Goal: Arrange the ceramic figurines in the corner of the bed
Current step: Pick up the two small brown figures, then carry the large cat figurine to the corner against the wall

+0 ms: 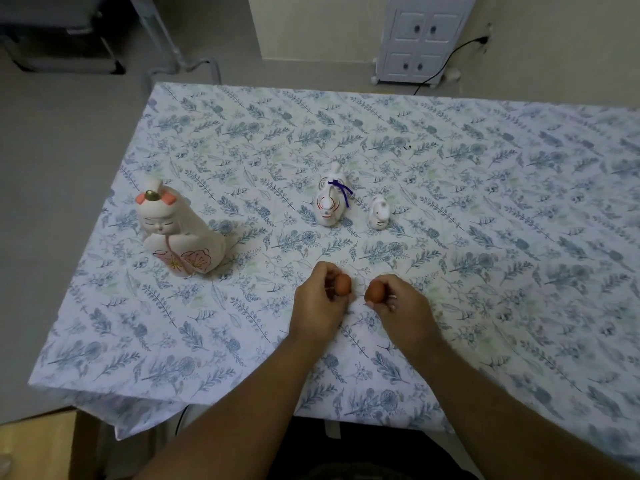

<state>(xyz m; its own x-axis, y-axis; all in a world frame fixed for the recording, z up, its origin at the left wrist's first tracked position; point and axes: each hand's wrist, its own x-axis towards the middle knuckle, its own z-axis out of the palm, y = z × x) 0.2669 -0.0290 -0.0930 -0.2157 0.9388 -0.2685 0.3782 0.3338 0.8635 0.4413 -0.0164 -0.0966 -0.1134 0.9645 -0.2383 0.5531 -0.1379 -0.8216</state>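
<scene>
Ceramic figurines stand on the bed, which is covered by a white sheet printed with blue leaves and flowers. Two small reddish-brown round figurines are low over the sheet near the front middle of the bed, one in each hand. The left brown piece sits in the narrow grip of the left hand, pinched between the fingertips; the right brown piece is held the same way by the right hand. The two pieces are just beside each other but apart, and whether they touch the sheet cannot be told.

Beyond the hands, toward the middle of the bed, a white animal figurine with red markings and a purple cord stands upright. Just beside it, on its right, stands a smaller white figurine, apart from it. Well to the left, near the bed's left edge, a large white doll figurine with closed eyes, pink ear patches and pink blossoms painted on its front sits tilted slightly.

Past the far edge of the bed, a small white cabinet stands against the wall, with a black cable running beside it. Grey floor lies to the left of the bed.
</scene>
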